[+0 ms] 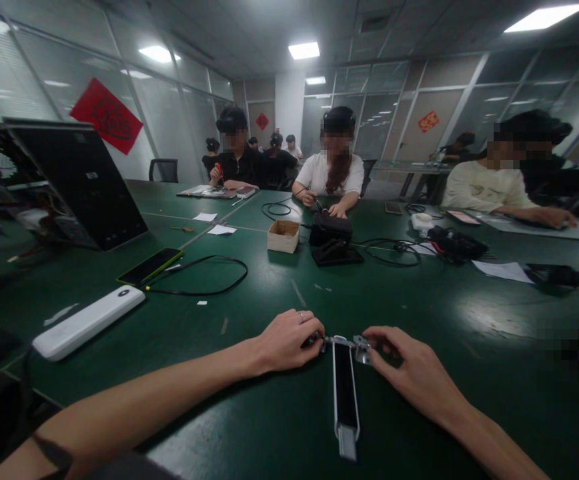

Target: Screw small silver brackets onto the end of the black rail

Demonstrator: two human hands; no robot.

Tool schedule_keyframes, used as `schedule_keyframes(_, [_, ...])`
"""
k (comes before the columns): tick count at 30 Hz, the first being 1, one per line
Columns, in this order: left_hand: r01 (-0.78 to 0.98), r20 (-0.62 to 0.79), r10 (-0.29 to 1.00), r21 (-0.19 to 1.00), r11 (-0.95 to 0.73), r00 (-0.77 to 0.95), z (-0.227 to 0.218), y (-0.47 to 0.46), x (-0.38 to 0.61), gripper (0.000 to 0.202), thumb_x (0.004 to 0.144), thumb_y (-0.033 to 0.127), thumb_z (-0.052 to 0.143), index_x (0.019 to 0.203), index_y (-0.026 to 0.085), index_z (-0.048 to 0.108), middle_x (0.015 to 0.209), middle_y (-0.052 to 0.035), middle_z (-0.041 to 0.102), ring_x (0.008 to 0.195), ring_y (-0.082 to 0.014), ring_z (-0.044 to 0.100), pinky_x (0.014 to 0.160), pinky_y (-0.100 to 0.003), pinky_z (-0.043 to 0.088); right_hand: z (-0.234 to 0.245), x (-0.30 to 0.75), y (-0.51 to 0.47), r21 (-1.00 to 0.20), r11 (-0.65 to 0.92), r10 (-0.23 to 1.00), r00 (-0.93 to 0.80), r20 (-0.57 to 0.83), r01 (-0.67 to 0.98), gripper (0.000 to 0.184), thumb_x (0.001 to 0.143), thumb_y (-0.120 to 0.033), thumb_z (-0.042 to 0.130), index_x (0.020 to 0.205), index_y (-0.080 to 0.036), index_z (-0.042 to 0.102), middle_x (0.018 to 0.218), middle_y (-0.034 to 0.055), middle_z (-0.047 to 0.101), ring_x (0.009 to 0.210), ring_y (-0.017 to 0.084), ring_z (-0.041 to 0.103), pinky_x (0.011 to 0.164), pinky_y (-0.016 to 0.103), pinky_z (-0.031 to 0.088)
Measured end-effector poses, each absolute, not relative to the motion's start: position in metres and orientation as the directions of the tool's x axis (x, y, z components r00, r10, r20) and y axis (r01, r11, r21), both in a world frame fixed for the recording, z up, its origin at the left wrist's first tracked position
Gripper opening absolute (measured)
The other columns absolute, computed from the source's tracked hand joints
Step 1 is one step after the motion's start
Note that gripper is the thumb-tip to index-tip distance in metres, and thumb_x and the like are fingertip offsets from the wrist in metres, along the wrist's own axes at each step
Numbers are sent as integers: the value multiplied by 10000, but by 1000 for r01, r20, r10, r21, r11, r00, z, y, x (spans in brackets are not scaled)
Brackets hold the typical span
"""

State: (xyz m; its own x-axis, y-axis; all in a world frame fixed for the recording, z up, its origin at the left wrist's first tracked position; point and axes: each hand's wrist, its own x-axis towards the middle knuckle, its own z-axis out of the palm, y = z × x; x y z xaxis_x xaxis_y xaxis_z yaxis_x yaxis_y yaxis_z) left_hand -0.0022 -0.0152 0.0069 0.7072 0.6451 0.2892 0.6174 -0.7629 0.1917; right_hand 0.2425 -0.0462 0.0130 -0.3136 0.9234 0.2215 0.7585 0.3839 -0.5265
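"That bare left forearm (169, 397) is nearest us. What's beyond it?"

"Some long black strip in a silver frame (345, 387), flat on the green table (269, 427), pointing away from the person."

"Is it held?"

"At its far end, yes. The left hand (292, 341) is curled nearly closed on a small part (324, 344), mostly hidden. The right hand (412, 357) pinches a shiny metal bracket (362, 350) between thumb and finger."

"And past them?"

"One small open box (283, 243)."
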Motion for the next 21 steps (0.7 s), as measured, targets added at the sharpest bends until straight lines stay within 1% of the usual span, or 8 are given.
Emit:
schedule_keyframes(2, [618,292,645,190,-763,706,7,-15,-2,96,859,219,531,919,160,577,846,-25,603,727,-147,565,664,-253,413,12,244,-45,-518,421,907,-336,255,744,232,838,-326,488,961,-224,656,881,50,660,752,175,611,617,289,515])
schedule_keyframes(4, [615,299,641,188,-765,707,7,-15,-2,97,856,217,532,917,159,580,845,-26,606,724,-147,566,663,-252,411,10,247,-44,-501,446,895,-348,280,742,240,854,-330,461,934,-227,663,875,50,661,772,179,618,636,296,524])
schedule_keyframes(9, [616,306,641,186,-765,704,4,-14,-2,107,849,215,534,926,161,585,856,-27,617,731,-147,573,672,-252,413,8,252,-43,-451,433,897,-325,300,780,210,821,-322,502,913,-211,654,824,47,655,696,170,613,593,287,523])
schedule_keyframes(11, [613,307,638,186,-768,706,3,-14,-2,112,849,215,535,931,160,585,854,-25,616,729,-146,574,669,-252,413,9,252,-43,-439,443,891,-327,316,782,221,825,-320,501,944,-205,648,829,51,658,687,169,614,595,287,525])
schedule_keyframes(14, [609,300,632,180,-773,714,4,-14,-2,111,853,215,532,932,156,582,854,-27,610,728,-146,572,665,-253,413,11,252,-43,-438,479,872,-354,339,761,251,862,-328,468,994,-208,644,863,61,665,720,175,625,633,297,536])
schedule_keyframes(17, [608,291,632,177,-774,718,4,-14,-2,105,860,214,523,930,157,577,861,-29,607,734,-146,571,670,-252,413,12,251,-43,-443,512,855,-388,343,736,240,882,-342,460,945,-220,656,892,65,665,810,192,631,717,326,540])
schedule_keyframes(19, [609,293,633,178,-773,717,5,-14,-2,106,862,215,521,931,159,578,860,-29,606,733,-146,568,673,-254,413,11,249,-44,-461,510,859,-396,325,726,225,881,-343,475,932,-225,659,911,61,663,846,194,628,746,334,538])
schedule_keyframes(21, [612,294,636,183,-770,713,5,-15,-2,107,862,216,523,932,159,580,857,-29,605,730,-148,566,674,-256,413,11,247,-44,-490,488,873,-395,287,722,205,872,-327,496,947,-228,660,912,52,664,833,185,630,729,320,539])
